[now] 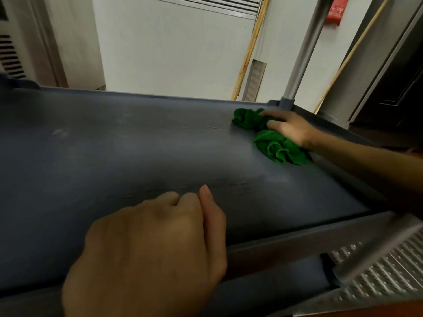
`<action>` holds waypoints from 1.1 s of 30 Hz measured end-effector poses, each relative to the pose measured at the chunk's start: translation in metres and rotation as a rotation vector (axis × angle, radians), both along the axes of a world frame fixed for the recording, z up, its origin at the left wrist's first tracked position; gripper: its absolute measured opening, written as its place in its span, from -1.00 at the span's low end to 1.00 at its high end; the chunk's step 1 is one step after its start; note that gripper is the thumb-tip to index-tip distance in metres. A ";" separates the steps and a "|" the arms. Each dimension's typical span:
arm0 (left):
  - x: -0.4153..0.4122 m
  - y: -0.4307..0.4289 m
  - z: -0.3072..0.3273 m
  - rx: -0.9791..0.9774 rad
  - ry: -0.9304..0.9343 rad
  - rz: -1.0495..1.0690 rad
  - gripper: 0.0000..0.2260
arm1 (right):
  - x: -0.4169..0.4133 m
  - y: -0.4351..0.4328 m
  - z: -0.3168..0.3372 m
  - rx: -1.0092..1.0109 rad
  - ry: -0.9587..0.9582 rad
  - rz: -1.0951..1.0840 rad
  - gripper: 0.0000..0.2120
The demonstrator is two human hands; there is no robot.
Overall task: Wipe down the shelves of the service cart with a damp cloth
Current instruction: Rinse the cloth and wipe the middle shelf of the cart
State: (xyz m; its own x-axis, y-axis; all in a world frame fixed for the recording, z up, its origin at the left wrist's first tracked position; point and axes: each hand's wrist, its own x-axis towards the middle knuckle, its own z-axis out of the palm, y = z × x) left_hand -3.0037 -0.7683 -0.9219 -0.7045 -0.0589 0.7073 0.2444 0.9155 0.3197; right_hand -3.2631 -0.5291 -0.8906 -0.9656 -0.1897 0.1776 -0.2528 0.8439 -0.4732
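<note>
Right hand (pixel 290 129) fingers (pixel 275 123) curled round bunched green cloth (pixel 274 148), far-right shelf (pixel 137 145) corner, cloth under palm. Left hand (pixel 148 252) fingers curled, holding nothing.

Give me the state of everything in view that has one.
shelf: scuffed and streaky.
green cloth: bunched up, on the shelf near its far right corner.
right hand: grips the cloth against the shelf.
left hand: fingers curled, holding nothing, at the shelf's near edge.
</note>
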 end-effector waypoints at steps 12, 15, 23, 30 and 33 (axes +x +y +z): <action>0.028 -0.012 0.008 -0.173 -0.086 0.063 -0.63 | 0.134 -0.171 -0.005 0.119 0.078 0.317 -0.52; 0.034 -0.016 0.005 -0.236 0.021 -0.021 -0.65 | 0.153 -0.186 -0.005 0.116 0.034 0.371 -0.50; 0.067 -0.078 0.006 -0.191 0.008 0.082 -0.56 | 0.171 -0.161 0.016 0.130 -0.278 0.561 -0.06; 0.089 -0.164 0.011 -0.155 -0.021 0.364 -0.46 | 0.180 -0.136 0.019 0.224 -0.322 0.714 0.20; 0.089 -0.177 0.008 -0.118 -0.031 0.424 -0.38 | 0.181 -0.146 0.018 0.213 -0.326 0.686 0.24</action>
